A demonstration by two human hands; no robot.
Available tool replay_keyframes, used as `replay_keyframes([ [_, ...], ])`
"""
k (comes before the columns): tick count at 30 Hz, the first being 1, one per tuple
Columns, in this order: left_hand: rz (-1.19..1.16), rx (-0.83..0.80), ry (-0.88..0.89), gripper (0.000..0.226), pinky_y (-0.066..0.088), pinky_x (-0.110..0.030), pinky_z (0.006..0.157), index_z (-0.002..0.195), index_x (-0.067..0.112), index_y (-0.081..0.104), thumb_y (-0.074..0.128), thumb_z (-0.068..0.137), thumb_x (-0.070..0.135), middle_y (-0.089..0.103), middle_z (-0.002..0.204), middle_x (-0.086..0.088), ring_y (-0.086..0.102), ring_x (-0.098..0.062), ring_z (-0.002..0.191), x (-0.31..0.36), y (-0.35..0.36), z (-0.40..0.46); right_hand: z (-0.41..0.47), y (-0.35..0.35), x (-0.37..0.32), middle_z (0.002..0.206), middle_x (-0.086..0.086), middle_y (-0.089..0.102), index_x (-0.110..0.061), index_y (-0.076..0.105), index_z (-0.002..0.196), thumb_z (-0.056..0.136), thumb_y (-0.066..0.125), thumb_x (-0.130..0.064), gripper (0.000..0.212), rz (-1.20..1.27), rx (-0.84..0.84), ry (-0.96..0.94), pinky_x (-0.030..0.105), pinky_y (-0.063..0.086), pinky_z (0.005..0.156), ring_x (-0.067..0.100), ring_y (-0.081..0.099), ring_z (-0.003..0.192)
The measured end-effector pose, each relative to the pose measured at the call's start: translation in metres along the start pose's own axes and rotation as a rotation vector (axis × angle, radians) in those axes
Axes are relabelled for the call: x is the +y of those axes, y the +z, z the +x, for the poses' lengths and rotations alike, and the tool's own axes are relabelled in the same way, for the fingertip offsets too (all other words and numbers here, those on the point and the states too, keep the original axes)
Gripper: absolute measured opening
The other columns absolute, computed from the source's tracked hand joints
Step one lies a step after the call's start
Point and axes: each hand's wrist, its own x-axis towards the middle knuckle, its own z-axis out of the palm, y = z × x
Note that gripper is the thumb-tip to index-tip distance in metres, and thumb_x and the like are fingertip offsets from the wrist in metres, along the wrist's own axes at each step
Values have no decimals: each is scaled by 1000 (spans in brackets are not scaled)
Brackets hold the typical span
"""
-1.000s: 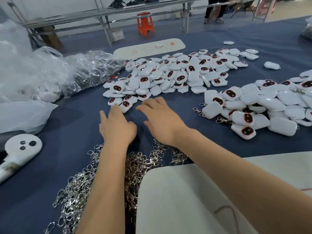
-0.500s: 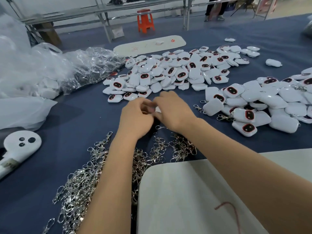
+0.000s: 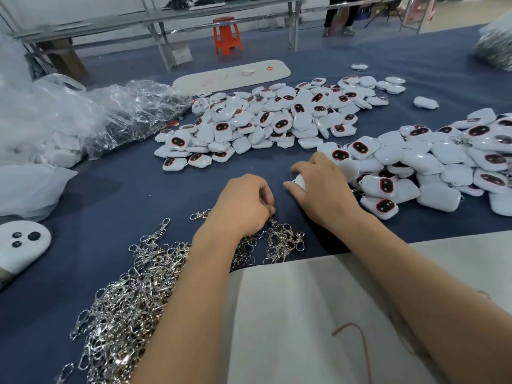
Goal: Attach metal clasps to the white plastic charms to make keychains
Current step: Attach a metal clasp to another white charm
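My left hand hovers over the near end of a heap of silver metal clasps, its fingers curled and pinching a clasp at the fingertips. My right hand grips a white plastic charm, mostly hidden under the fingers, beside the right pile of charms. A second, larger pile of white charms with dark red-rimmed faces lies further back in the middle of the blue table.
Clear plastic bags with more white parts lie at the left. A white ghost-shaped item sits at the left edge, a long white board at the back, a white panel in front. An orange stool stands beyond.
My hands were together at the charm half a second ago and have parted. The right hand moved toward the right pile with the charm; the left dropped back to the clasps.
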Motion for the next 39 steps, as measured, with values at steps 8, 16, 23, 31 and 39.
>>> replay_keyframes([
  [8, -202, 212, 4, 21, 42, -8, 61, 79, 24, 66, 67, 93, 10, 64, 75, 9, 60, -4, 64, 8, 9, 3, -25, -9, 2, 77, -3, 69, -19, 72, 101, 100, 66, -13, 9, 591, 124, -8, 11, 41, 56, 1, 58, 48],
  [16, -738, 348, -57, 11, 61, -30, 72, 85, 17, 70, 75, 89, 8, 72, 74, -2, 72, -16, 72, 19, 22, -2, -29, -6, 4, 56, -7, 65, -24, 77, 89, 94, 76, -24, 5, 716, 16, -3, 10, 37, 52, 2, 55, 44],
  [23, -713, 376, 1, 16, 59, -33, 75, 87, 22, 71, 81, 84, 10, 76, 79, -2, 72, -23, 78, 15, 21, -3, -30, -7, 8, 59, -14, 65, -23, 77, 87, 95, 75, -16, 11, 865, 99, 40, 8, 38, 50, 1, 54, 45],
  [31, -766, 363, 67, 23, 62, -33, 84, 88, 14, 69, 83, 79, -2, 80, 84, 2, 77, -12, 84, 10, 22, -4, -32, -9, 7, 65, -23, 67, -20, 77, 88, 94, 75, -11, 11, 848, 172, 6, 6, 36, 46, 0, 54, 43],
  [39, -734, 394, 132, 24, 63, -35, 80, 82, 15, 68, 85, 77, -2, 78, 83, 2, 77, -15, 78, 7, 22, -3, -30, -8, 6, 79, -20, 71, -22, 78, 94, 94, 76, -12, 10, 830, 140, -27, 19, 53, 61, 9, 64, 58],
])
